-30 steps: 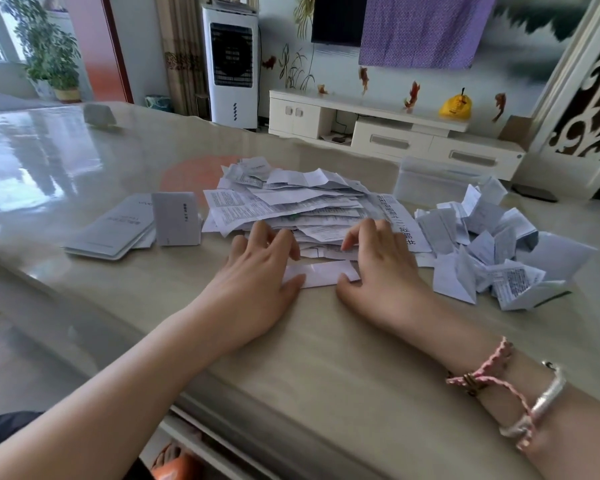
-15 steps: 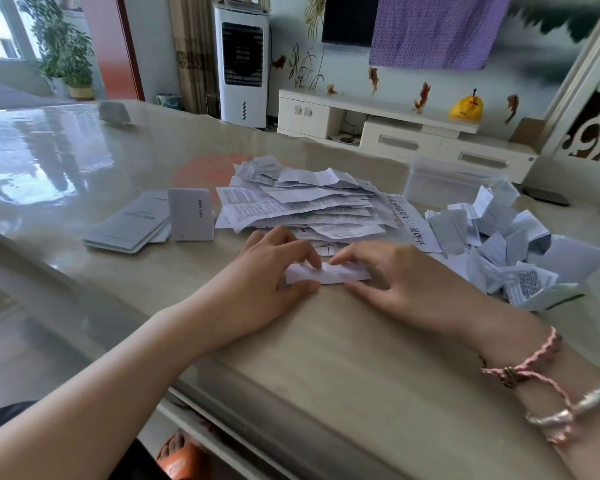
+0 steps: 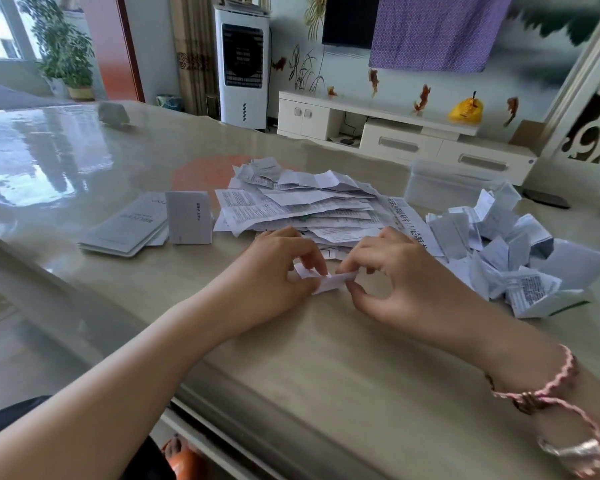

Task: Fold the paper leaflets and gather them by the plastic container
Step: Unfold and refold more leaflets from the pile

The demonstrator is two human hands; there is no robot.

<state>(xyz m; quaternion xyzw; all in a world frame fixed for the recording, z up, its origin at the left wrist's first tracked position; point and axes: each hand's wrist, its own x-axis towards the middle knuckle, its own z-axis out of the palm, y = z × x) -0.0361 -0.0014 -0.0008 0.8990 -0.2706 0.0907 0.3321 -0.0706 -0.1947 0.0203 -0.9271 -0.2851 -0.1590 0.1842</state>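
Both the left hand [image 3: 274,268] and right hand [image 3: 395,271] curl their fingertips to pinch one small folded leaflet [image 3: 329,279], half hidden between them near the unfolded pile [image 3: 302,206], while the faint clear plastic container [image 3: 444,183] sits far right behind the folded heap [image 3: 510,251].
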